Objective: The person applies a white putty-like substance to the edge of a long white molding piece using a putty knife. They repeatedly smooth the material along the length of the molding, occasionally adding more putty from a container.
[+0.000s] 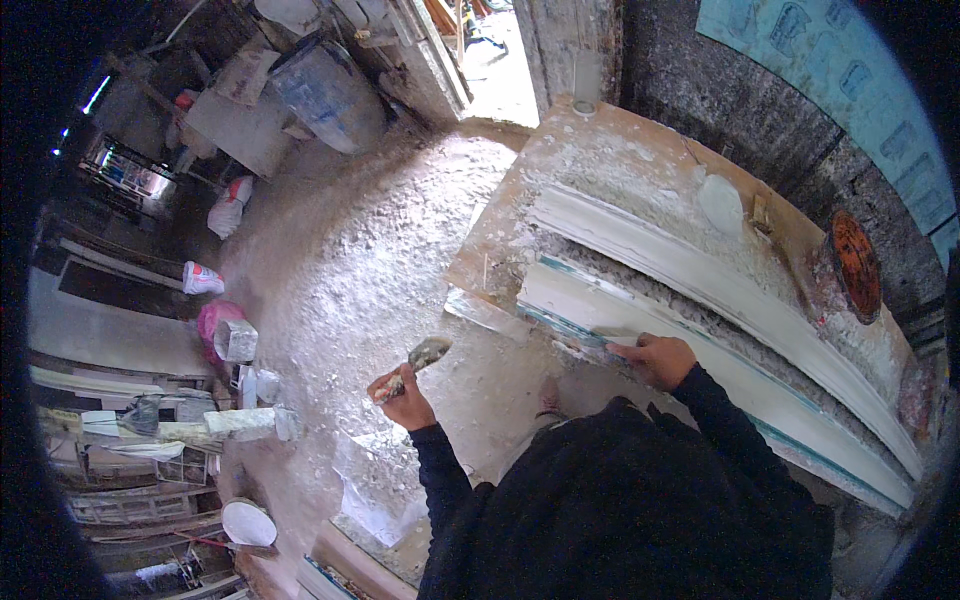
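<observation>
My left hand [405, 400] is closed around the handle of a small trowel [430, 352], held up over the floor to the left of the bench. Its blade looks smeared and points away to the upper right. My right hand [660, 360] is at the near edge of a long white mould [640, 315] with blue-green edges, lying along the bench. The right fingers are bent together at that edge; what they grip, if anything, is too small to make out. Beyond the mould runs a long white plaster moulding [690, 255] with a ridged profile.
The bench [620, 140] is coated with white residue and holds an orange-rimmed round container [853, 268], a white disc-like piece [720, 203] and a clear cup [586, 80]. A blue barrel [328, 95] stands far left. A white basin [248, 523] and stacked boards lie left on the powdery floor.
</observation>
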Tool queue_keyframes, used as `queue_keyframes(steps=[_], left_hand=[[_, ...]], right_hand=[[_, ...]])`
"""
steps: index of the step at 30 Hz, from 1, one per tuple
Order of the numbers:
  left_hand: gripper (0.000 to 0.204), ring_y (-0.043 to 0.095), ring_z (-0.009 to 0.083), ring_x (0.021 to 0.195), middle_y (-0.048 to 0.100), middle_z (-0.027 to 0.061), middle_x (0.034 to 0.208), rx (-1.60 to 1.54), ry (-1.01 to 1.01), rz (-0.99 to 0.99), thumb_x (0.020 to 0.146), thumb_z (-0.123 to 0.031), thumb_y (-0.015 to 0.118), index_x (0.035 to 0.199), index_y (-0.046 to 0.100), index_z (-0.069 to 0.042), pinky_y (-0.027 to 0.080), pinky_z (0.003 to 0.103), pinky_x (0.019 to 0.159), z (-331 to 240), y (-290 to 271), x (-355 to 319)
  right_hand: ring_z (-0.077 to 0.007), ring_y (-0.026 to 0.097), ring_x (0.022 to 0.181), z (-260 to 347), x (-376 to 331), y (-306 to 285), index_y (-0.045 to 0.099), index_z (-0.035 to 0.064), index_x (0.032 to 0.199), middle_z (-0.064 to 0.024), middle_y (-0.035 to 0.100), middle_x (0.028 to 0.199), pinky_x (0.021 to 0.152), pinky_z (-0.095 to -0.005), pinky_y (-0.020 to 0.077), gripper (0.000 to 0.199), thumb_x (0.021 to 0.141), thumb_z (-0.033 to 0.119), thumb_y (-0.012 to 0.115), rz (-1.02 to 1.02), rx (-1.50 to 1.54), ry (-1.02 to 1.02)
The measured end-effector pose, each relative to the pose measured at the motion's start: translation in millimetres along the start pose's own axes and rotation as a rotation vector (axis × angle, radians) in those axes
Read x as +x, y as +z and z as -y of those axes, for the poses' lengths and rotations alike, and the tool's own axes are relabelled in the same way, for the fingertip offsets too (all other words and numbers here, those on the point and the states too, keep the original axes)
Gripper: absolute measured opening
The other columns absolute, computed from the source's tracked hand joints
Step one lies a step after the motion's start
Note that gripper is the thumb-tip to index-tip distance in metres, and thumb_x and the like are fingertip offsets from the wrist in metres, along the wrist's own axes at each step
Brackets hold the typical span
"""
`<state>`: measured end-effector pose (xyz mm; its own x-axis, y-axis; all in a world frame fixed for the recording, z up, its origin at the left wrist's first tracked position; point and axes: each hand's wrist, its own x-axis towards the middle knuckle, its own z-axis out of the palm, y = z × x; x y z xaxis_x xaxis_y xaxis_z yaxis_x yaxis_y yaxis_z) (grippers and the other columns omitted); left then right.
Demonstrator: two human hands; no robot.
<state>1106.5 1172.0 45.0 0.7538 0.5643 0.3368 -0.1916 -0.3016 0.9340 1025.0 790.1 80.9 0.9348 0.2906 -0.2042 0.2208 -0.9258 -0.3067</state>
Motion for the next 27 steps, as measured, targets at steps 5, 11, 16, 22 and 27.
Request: queue_keyframes(steps=[5, 11, 16, 22, 27], left_hand=[[0.030, 0.055, 0.0144, 0.070, 0.053, 0.0088, 0.079, -0.096, -0.203, 0.066, 0.075, -0.005, 0.066, 0.088, 0.040, -0.005, 0.049, 0.025, 0.061, 6, 0, -27], [0.030, 0.056, 0.0138, 0.069, 0.056, 0.0100, 0.081, -0.107, -0.168, 0.088, 0.075, -0.008, 0.067, 0.089, 0.040, -0.005, 0.049, 0.024, 0.058, 4, -3, -36], [0.031, 0.056, 0.0141, 0.069, 0.056, 0.0103, 0.081, -0.151, -0.254, 0.049, 0.074, -0.009, 0.068, 0.089, 0.040, -0.004, 0.050, 0.025, 0.058, 4, -2, -35], [0.034, 0.056, 0.0152, 0.070, 0.055, 0.0104, 0.081, -0.176, -0.275, 0.114, 0.074, -0.013, 0.069, 0.089, 0.040, -0.004, 0.052, 0.026, 0.058, -2, 13, -38], [0.034, 0.056, 0.0150, 0.070, 0.056, 0.0108, 0.081, -0.190, -0.251, 0.095, 0.074, -0.013, 0.069, 0.089, 0.040, -0.004, 0.052, 0.026, 0.058, -7, 16, -39]], right_hand=[[-0.0270, 0.056, 0.061, 16, 41, 9, 0.042, 0.0394, 0.122, -0.0075, 0.053, 0.076, 0.050, -0.0374, 0.0450, 0.049, 0.078, 0.017, 0.050, -0.058, -0.058, -0.023], [-0.0266, 0.056, 0.061, 10, 11, -12, 0.044, 0.0382, 0.121, -0.0074, 0.053, 0.076, 0.050, -0.0370, 0.0449, 0.045, 0.080, 0.022, 0.051, 0.064, -0.071, 0.014], [-0.0258, 0.056, 0.061, -3, -1, 3, 0.045, 0.0377, 0.120, -0.0070, 0.054, 0.076, 0.051, -0.0369, 0.0454, 0.043, 0.081, 0.021, 0.049, 0.009, -0.007, -0.002], [-0.0267, 0.056, 0.064, 23, 70, 13, 0.045, 0.0366, 0.121, -0.0075, 0.055, 0.076, 0.055, -0.0379, 0.0459, 0.043, 0.081, 0.021, 0.048, -0.074, 0.066, -0.050], [-0.0271, 0.057, 0.065, 21, 58, 2, 0.046, 0.0356, 0.121, -0.0081, 0.055, 0.075, 0.057, -0.0376, 0.0460, 0.042, 0.082, 0.019, 0.045, 0.011, 0.101, -0.025]])
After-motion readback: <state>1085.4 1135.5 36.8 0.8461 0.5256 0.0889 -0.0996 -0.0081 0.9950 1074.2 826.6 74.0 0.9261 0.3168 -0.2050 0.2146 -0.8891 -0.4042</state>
